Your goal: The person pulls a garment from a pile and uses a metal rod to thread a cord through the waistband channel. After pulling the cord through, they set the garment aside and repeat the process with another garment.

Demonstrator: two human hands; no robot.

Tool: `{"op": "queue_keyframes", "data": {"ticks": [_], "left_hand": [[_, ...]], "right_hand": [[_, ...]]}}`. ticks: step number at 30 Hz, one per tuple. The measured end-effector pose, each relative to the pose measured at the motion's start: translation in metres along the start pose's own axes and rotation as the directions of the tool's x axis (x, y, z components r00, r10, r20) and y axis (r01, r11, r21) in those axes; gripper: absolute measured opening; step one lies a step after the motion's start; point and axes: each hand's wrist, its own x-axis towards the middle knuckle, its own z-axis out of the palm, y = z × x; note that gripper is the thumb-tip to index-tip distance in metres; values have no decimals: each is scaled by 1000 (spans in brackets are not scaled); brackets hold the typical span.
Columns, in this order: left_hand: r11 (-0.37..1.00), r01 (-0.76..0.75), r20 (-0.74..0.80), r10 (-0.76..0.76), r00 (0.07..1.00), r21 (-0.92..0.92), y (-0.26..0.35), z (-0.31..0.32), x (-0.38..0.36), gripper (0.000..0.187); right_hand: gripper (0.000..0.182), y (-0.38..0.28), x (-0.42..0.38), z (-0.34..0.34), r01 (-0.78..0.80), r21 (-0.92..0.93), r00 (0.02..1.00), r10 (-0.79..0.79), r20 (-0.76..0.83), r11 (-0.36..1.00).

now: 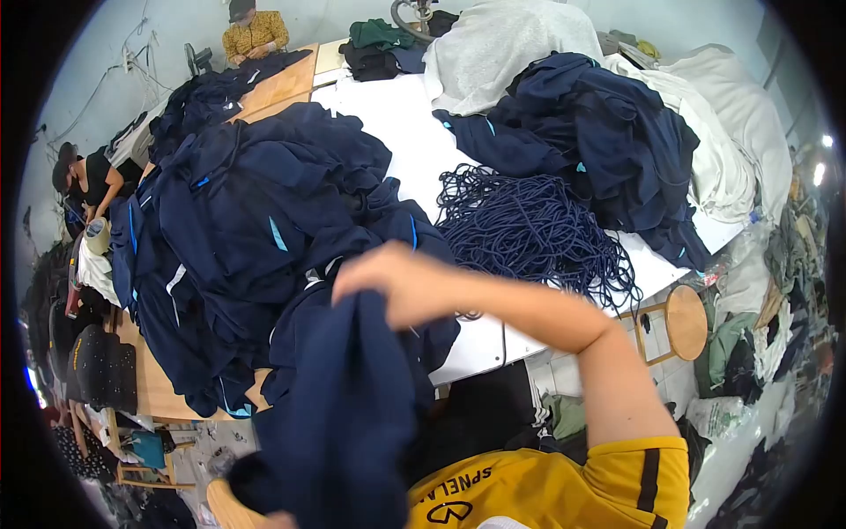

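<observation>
Navy garment [339,406] grasped at the bench's [401,141] near edge

One garment, its long axis running from the wearer toward the bench. The left hand [278,521] is mostly cut off, its grip unclear; the blurred right hand [397,282] grasps the far end. Beyond lie one navy cord heap [529,229] and two large garment piles [264,194]; one yellow-topped person [256,33] is farther off.

Tabletop: white section [397,145], pale wood sections [291,78] at its left side and far-left end
Left: large, loose heap of navy garments [256,194], light-blue trim showing
Middle: tangled heap of navy cords [538,234], beside the right-hand heap
Right: second navy garment heap [608,132]
Far edge: light grey cloth [502,53]
</observation>
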Motion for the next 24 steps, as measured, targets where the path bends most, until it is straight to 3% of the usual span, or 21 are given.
{"op": "queue_keyframes", "data": {"ticks": [2,3,4,7,8,10,12,14,15,16,17,18,20,21,23,24], "left_hand": [[995,63,30,-61,998,-79,6,1,12,64],[955,191,59,-183,981,-225,10,6,20,72],[953,205,60,-196,979,-221,6,3,16,63],[892,271,-53,-310,949,-362,-28,-7,-6,43],[854,291,-107,-369,923,-432,-38,-9,-12,37],[770,354,-20,-428,903,-531,-55,-10,-10,29],[693,422,51,-488,871,-585,-55,0,-1,17],[680,497,111,-528,842,-540,-59,8,-1,15],[672,530,139,-545,827,-517,-61,13,-3,14],[722,492,155,-483,862,-487,-62,19,-4,11],[732,478,184,-449,874,-486,-59,22,-3,12],[742,464,214,-413,885,-484,-56,25,-2,12],[767,420,231,-350,908,-485,-50,29,-1,11],[760,428,240,-355,904,-489,-48,26,-2,12],[743,443,246,-369,896,-501,-43,21,-4,15],[756,436,219,-378,900,-488,-45,22,-7,14]], "right_hand": [[36,-2,-7,-74,-245,-125,932,197,-305,962],[41,13,-11,-120,-438,-90,827,361,-431,895],[45,18,-19,-168,-593,8,614,459,-641,805],[39,107,-161,-405,-18,159,594,138,-792,987],[26,67,-159,-431,22,131,411,111,-905,991],[73,3,-144,-373,-308,114,56,137,-989,944],[83,-13,-159,-330,-535,138,74,209,-975,834],[64,-2,-174,-271,-494,136,288,309,-906,859],[47,3,-171,-238,-629,161,310,435,-845,760],[35,9,-173,-206,-689,149,396,540,-742,709],[35,45,-197,-194,-801,116,424,692,-584,588],[34,75,-208,-163,-906,-148,398,676,-621,397],[28,88,-204,-108,-922,-388,267,695,-667,-18],[23,99,-207,-92,-924,-381,307,649,-696,28],[16,99,-199,-70,-893,-374,450,459,-766,251],[11,83,-184,-61,-811,-388,544,319,-776,439]]}}
